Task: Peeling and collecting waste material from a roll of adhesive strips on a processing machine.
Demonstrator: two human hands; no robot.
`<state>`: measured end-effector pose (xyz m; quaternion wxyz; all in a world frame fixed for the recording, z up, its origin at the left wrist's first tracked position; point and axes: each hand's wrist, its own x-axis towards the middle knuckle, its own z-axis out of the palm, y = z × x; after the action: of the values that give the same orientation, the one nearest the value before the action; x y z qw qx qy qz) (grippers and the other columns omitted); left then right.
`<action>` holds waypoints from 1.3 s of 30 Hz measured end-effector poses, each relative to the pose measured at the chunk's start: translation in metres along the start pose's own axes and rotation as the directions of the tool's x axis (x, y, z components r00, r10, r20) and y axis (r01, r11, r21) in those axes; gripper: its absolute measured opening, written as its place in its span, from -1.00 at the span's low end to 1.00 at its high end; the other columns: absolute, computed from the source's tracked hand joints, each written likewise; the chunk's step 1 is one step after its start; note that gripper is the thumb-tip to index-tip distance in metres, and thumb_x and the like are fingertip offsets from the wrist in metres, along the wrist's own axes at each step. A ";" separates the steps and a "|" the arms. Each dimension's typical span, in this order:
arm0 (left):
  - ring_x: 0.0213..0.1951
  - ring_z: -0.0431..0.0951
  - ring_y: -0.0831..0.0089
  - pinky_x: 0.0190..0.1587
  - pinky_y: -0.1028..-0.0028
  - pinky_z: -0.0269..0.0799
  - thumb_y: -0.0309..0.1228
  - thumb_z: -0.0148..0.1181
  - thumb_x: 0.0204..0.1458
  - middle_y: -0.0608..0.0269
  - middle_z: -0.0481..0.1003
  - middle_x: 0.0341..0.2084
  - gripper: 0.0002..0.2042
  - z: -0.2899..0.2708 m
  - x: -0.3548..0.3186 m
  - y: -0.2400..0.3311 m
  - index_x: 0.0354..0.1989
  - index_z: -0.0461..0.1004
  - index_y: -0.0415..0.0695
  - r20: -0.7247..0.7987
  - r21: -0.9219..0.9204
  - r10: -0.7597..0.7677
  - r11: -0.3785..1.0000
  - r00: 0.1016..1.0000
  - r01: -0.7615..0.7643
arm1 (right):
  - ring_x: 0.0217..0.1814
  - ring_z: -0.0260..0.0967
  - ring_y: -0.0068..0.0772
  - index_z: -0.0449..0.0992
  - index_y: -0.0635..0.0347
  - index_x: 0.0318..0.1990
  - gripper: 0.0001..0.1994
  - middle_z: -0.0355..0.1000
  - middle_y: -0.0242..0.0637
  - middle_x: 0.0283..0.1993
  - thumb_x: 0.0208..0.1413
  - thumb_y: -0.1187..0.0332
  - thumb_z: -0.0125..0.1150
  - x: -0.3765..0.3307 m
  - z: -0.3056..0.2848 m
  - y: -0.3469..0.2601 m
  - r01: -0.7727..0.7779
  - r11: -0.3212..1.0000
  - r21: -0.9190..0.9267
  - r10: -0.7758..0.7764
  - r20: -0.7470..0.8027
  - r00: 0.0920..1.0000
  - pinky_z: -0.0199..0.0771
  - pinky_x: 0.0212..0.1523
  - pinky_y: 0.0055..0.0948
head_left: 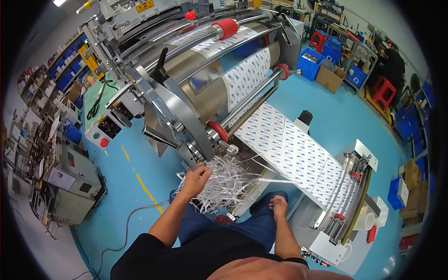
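My left hand (197, 181) is closed, fingertips pressed together, at the upper left edge of a big tangle of thin white paper strips (221, 184). Whether a strip is pinched in it I cannot make out. Over my right thigh, my right hand (278, 206) is loosely curled, palm up, with nothing visible in it. Above the tangle stands a roller machine with a steel side plate (163, 105) and a red-collared roller (217, 131). A wide white web with blue print (294, 149) runs from its rollers down to a smaller roller unit (347, 186) on my right.
A black lever (161, 63) and a metal handle (158, 136) stick out of the machine. At left are a control box with buttons (106, 130) and a grey cabinet (70, 175). A cable (126, 233) lies on the floor. Blue bins (310, 63) and red stools (383, 92) stand far right.
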<state>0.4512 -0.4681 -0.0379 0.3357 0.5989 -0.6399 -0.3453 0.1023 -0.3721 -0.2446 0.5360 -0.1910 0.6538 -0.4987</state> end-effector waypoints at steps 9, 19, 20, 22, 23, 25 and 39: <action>-0.57 0.24 0.63 -0.51 0.51 0.21 -0.29 0.10 0.03 0.33 0.30 -0.71 -0.76 -0.080 0.045 -0.071 -0.49 0.43 -0.25 0.011 0.011 -0.027 1.000 1.000 0.027 | -0.58 0.32 -0.53 0.37 0.25 -0.20 -0.87 0.39 -0.27 -0.43 0.10 0.46 0.00 0.037 0.083 0.005 -0.009 1.000 0.005 0.009 0.036 0.999 0.36 -0.60 -0.59; -0.50 0.28 0.70 -0.45 0.60 0.21 -0.35 0.12 0.03 0.48 0.36 -0.60 -0.82 -0.091 0.052 -0.130 -0.49 0.42 -0.21 0.047 -0.230 -0.179 0.955 0.983 0.185 | -0.59 0.33 -0.48 0.39 0.25 -0.25 -0.90 0.41 -0.25 -0.46 0.11 0.45 0.00 0.034 0.082 0.009 0.033 0.999 0.015 -0.033 -0.016 0.999 0.36 -0.64 -0.55; -0.48 0.28 0.71 -0.42 0.62 0.21 -0.35 0.12 0.03 0.47 0.36 -0.59 -0.82 -0.092 0.052 -0.133 -0.49 0.42 -0.19 0.037 -0.248 -0.161 0.955 0.986 0.165 | -0.59 0.34 -0.47 0.39 0.24 -0.26 -0.90 0.41 -0.24 -0.47 0.11 0.44 0.00 0.039 0.083 0.011 0.058 0.998 0.030 -0.058 0.010 0.998 0.36 -0.64 -0.53; -0.46 0.29 0.71 -0.38 0.64 0.21 -0.35 0.10 0.06 0.45 0.37 -0.56 -0.83 -0.098 0.051 -0.135 -0.49 0.41 -0.17 0.037 -0.277 -0.170 0.945 0.985 0.174 | -0.57 0.35 -0.47 0.40 0.25 -0.25 -0.89 0.42 -0.25 -0.46 0.11 0.44 0.00 0.044 0.089 0.008 0.078 0.997 -0.020 -0.077 0.033 0.997 0.39 -0.60 -0.53; -0.46 0.29 0.70 -0.37 0.63 0.21 -0.35 0.09 0.08 0.44 0.37 -0.55 -0.83 -0.102 0.053 -0.136 -0.49 0.40 -0.17 0.050 -0.304 -0.172 0.936 0.984 0.179 | -0.55 0.35 -0.48 0.40 0.25 -0.23 -0.88 0.42 -0.25 -0.44 0.12 0.44 0.01 0.044 0.092 0.005 0.062 0.998 -0.016 -0.062 0.014 0.998 0.40 -0.58 -0.54; -0.47 0.29 0.69 -0.36 0.63 0.22 -0.34 0.08 0.10 0.44 0.38 -0.55 -0.82 -0.096 0.058 -0.133 -0.48 0.39 -0.17 0.099 -0.333 -0.172 0.922 0.980 0.196 | -0.55 0.36 -0.49 0.39 0.29 -0.20 -0.86 0.42 -0.24 -0.43 0.10 0.46 0.03 0.048 0.093 0.005 0.038 0.999 -0.010 -0.038 -0.017 0.999 0.40 -0.58 -0.54; -0.43 0.28 0.63 -0.24 0.59 0.18 -0.33 0.06 0.11 0.41 0.33 -0.56 -0.83 -0.090 0.056 -0.143 -0.46 0.37 -0.13 0.081 -0.456 -0.158 0.872 0.984 0.177 | -0.47 0.35 -0.51 0.37 0.26 -0.16 -0.83 0.40 -0.28 -0.37 0.11 0.43 0.02 0.046 0.078 0.007 -0.023 0.998 -0.066 0.023 -0.003 1.000 0.40 -0.48 -0.55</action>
<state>0.6002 -0.5336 -0.1093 0.4238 0.5477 -0.4920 -0.5275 0.1571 -0.4401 -0.2682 0.5345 -0.2005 0.6727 -0.4708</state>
